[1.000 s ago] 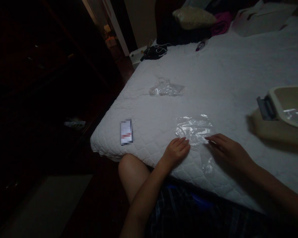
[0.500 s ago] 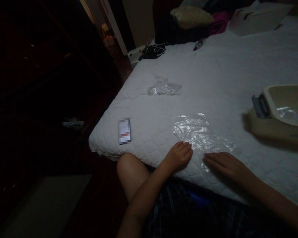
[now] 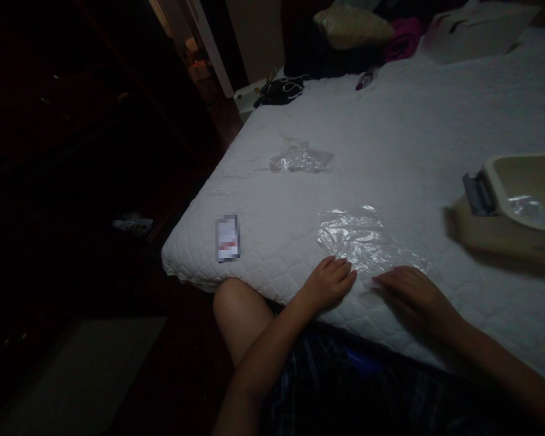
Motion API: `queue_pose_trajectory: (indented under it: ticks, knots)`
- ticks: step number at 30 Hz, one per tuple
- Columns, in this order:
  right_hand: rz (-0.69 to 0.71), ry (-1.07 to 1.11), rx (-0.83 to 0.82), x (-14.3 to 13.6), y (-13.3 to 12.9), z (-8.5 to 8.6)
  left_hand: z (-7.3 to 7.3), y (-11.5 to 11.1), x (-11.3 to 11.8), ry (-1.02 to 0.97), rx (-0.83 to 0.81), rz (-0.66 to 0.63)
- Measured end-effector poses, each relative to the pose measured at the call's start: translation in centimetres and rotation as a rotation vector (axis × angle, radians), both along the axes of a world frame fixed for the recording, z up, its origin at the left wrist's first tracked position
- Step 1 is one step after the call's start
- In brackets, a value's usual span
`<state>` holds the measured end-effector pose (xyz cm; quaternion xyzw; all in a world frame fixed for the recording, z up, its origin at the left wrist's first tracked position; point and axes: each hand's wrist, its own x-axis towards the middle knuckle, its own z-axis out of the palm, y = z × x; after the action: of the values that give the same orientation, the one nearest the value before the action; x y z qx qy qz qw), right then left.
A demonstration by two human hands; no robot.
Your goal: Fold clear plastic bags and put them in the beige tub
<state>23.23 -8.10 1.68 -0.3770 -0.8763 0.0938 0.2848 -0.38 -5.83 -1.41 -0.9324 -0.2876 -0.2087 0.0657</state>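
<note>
A clear, wrinkled plastic bag lies spread on the white quilted bed. My left hand rests palm down at the bag's near left edge, its fingers slightly apart and holding nothing. Just right of it, my right hand has its thumb and fingertips together on the near edge of the bag. The fingertips hide exactly how much plastic is between them. Farther up the bed lies a second crumpled clear bag.
A cream bin with a grey latch and plastic inside stands at the right. A blurred phone-like item lies near the left corner. Farther back are a white box, a beige pillow-like bundle and dark cables.
My right hand has risen slightly, and its fingers have closed from a flatter pose. The bag's near end, which stuck out between my hands, no longer shows there. My left hand has barely moved.
</note>
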Motion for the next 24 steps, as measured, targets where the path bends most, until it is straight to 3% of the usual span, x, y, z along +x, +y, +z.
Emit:
queue_pose_trajectory:
  ticks: [8, 24]
  knots:
    - [-0.179, 0.077, -0.019, -1.2, 1.5, 1.1, -0.1, 0.1, 0.1, 0.035, -0.018, -0.003]
    - [-0.307, -0.164, -0.055, -3.5, 4.3, -0.1, 0.1, 0.0, 0.2, 0.031, 0.048, -0.009]
